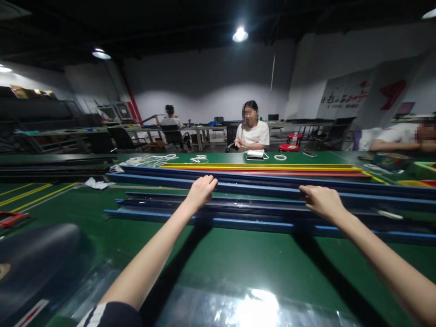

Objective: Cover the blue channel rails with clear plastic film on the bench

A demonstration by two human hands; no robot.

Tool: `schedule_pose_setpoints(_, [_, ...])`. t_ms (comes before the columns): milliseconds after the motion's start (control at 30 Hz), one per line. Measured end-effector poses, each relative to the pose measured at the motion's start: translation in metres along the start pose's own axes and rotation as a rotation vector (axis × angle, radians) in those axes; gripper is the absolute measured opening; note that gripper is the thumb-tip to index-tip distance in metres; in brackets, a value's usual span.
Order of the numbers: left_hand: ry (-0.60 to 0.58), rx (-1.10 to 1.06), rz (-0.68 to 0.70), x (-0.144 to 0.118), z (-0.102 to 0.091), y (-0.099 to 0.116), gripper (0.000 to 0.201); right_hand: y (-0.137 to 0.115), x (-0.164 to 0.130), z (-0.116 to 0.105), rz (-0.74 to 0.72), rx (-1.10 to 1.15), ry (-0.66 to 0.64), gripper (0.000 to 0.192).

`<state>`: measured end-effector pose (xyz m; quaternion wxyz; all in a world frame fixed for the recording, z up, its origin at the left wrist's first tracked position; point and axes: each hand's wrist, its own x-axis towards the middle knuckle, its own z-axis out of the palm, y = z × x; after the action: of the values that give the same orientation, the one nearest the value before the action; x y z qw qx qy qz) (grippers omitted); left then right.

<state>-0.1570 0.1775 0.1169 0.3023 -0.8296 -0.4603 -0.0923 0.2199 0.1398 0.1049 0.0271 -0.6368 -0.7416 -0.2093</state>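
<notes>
Several long blue strips (pixel 259 187) lie side by side across the green table (pixel 238 259), running left to right. My left hand (pixel 200 190) is curled over the top edge of one blue strip near the middle. My right hand (pixel 322 200) rests with fingers bent on the same bundle, further right. Behind the blue strips lie long yellow strips (pixel 259 167) and a red strip (pixel 299 173).
A seated person (pixel 252 131) faces me across the table, with a phone (pixel 255 157) and white rings (pixel 280 157) nearby. Another person (pixel 402 136) leans at the right. Black strips (pixel 54 168) lie at far left; a dark object (pixel 34 263) and glossy plastic sheet (pixel 238 309) sit near me.
</notes>
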Motion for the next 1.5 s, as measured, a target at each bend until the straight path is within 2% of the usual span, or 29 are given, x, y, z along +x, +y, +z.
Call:
schedule_pose_setpoints(167, [-0.044, -0.164, -0.012, -0.041, -0.011, 0.046, 0.011, 0.013, -0.061, 0.014, -0.04, 0.024, 0.015, 0.027])
schedule_pose_setpoints(333, [-0.158, -0.304, 0.0, -0.069, -0.016, 0.088, 0.007, 0.03, -0.108, 0.032, -0.093, 0.045, 0.008, 0.032])
schedule_pose_setpoints(467, [-0.194, -0.341, -0.017, -0.079, -0.015, 0.11, 0.004, 0.036, -0.129, 0.041, -0.104, 0.054, -0.004, 0.036])
schedule_pose_setpoints(600, [-0.221, -0.369, -0.022, -0.087, -0.012, 0.122, 0.005, 0.036, -0.139, 0.047, -0.092, 0.092, -0.063, 0.039])
schedule_pose_setpoints(800, [-0.284, -0.405, -0.035, -0.103, -0.006, 0.127, 0.006, 0.022, -0.146, 0.055, -0.076, 0.164, -0.202, 0.033])
schedule_pose_setpoints(967, [-0.307, -0.388, -0.053, -0.113, 0.003, 0.12, 0.008, 0.001, -0.14, 0.053, -0.1, 0.178, -0.296, 0.031])
schedule_pose_setpoints(1233, [-0.304, -0.341, -0.097, -0.123, 0.02, 0.095, 0.01, -0.028, -0.118, 0.048, -0.137, 0.17, -0.295, 0.025])
schedule_pose_setpoints(1500, [-0.362, -0.31, -0.115, -0.123, 0.015, 0.089, 0.01, -0.039, -0.114, 0.05, -0.135, 0.19, -0.276, 0.021])
